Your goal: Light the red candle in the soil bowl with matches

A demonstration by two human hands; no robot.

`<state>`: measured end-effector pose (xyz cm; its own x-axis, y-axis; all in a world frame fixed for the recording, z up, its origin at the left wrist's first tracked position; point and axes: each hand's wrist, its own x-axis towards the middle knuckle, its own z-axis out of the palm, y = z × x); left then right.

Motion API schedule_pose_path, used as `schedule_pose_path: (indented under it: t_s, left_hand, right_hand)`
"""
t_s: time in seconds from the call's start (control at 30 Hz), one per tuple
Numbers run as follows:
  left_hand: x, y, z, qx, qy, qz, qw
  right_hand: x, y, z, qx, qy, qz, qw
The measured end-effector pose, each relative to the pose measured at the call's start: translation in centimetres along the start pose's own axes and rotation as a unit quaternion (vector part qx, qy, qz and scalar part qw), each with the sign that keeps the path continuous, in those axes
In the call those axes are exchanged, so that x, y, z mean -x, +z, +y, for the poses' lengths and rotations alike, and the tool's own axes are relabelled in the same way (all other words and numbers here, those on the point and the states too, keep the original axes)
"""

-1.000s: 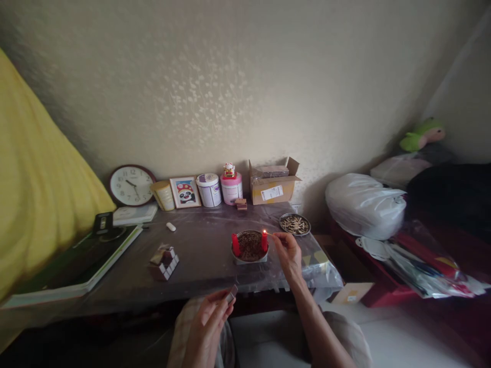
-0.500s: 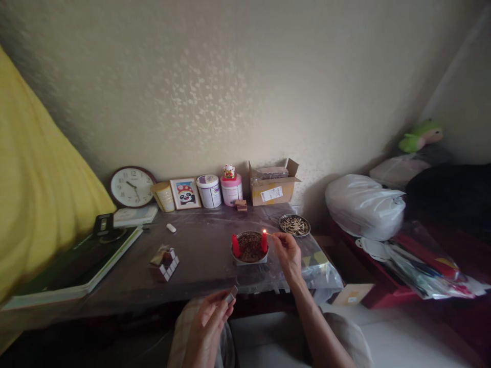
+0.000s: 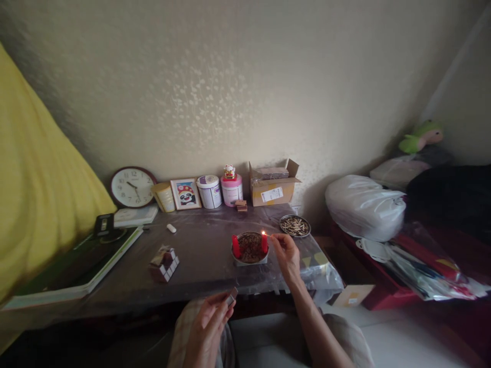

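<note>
My right hand (image 3: 285, 254) pinches a lit match, its flame touching the top of the right red candle (image 3: 264, 244). That candle and a second red candle (image 3: 235, 247) stand in a round bowl (image 3: 250, 249) of dark material on the table. My left hand (image 3: 209, 320) is low over my lap, fingers closed on a small matchbox (image 3: 231, 295). A metal dish (image 3: 294, 225) with several matches sits just beyond my right hand.
The table (image 3: 199, 255) is covered in clear plastic. Along the wall stand a clock (image 3: 132, 186), a framed picture (image 3: 185, 193), tins and a cardboard box (image 3: 272, 187). A puzzle cube (image 3: 164, 262) lies left of the bowl. Bags (image 3: 364, 204) lie at the right.
The flame stays at the right candle's top. My right hand has shifted very slightly; my left hand holds still with the matchbox.
</note>
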<state>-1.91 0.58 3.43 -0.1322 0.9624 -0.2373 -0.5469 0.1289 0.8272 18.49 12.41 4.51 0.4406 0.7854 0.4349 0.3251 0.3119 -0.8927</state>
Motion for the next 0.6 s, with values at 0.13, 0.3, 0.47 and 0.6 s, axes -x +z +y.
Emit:
schedule_pose_path:
  t_s: [0.13,0.3,0.47,0.6]
  left_hand:
    - [-0.39,-0.47,-0.45,0.008,0.002,-0.003,1.0]
    - [-0.6,-0.61,-0.63,0.014,-0.002,-0.014,1.0]
    - [-0.32,-0.31,-0.43,0.009,0.004,-0.008,1.0]
    - [-0.21,-0.31,-0.43,0.01,0.003,-0.005,1.0]
  right_hand:
    - [-0.04,0.03,0.12,0.007,-0.002,0.006,1.0]
    - [-0.02,-0.4,-0.02,0.005,-0.005,0.005,1.0]
    - [0.02,-0.69,-0.09,0.004,-0.004,0.002,1.0]
    - [0.05,-0.68,-0.03,0.003,-0.006,0.003,1.0]
